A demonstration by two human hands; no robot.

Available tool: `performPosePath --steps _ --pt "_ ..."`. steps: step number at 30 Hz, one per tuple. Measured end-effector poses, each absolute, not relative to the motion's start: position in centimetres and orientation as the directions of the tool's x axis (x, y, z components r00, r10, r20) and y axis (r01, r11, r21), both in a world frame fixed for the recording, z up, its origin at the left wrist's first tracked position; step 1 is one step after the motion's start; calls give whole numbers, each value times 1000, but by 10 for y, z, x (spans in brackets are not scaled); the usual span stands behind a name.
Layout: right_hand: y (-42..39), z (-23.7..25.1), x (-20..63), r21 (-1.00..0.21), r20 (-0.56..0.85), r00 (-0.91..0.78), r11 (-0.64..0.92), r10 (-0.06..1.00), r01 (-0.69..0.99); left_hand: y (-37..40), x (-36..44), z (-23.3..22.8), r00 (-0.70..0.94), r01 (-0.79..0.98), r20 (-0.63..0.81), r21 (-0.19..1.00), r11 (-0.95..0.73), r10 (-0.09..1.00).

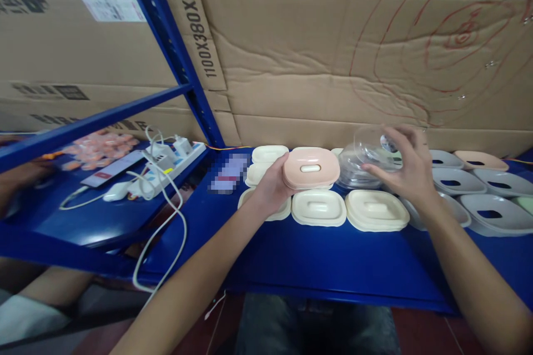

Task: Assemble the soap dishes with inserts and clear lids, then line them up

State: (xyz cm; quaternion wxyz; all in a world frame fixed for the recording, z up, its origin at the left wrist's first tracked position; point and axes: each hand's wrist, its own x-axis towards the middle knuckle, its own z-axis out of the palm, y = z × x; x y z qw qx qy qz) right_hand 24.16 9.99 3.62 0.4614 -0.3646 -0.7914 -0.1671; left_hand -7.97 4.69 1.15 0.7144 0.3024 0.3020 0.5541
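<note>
My left hand (275, 187) is closed on the left edge of a pink oval plastic dish (311, 176), which has a small white bar in the slot at its middle and a cream rim showing beneath it. With thumb and fingers, my right hand (410, 163) grips a clear plastic cover (368, 141), tilted up. Below that cover lie more clear covers (352, 172), stacked beside the pink dish. Cream oval pieces (318, 208) are set out around my left hand, and a cream stack (377, 212) sits in front of the clear covers.
Grey oval trays with dark slots (495, 215) fill the right of the blue table (316, 260). A cardboard wall (291, 55) stands behind. At left are a blue metal post (166, 28), a power strip (175, 161) with loose cables, small pink pieces (100, 147) and another person's arm (25, 177).
</note>
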Motion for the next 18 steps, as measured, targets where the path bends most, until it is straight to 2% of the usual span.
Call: performPosePath --steps 3,7,12,18 --pt "79 40 220 -10 892 -318 716 322 698 44 -78 15 222 -600 -70 776 193 973" --pt "57 38 187 75 872 -424 787 246 613 38 -74 21 185 -578 -14 807 121 983" --pt "46 20 159 110 816 -523 821 247 560 29 -68 25 177 -570 66 820 48 982" --pt "40 5 145 75 824 -496 815 274 575 19 -59 21 114 -528 47 849 21 992"
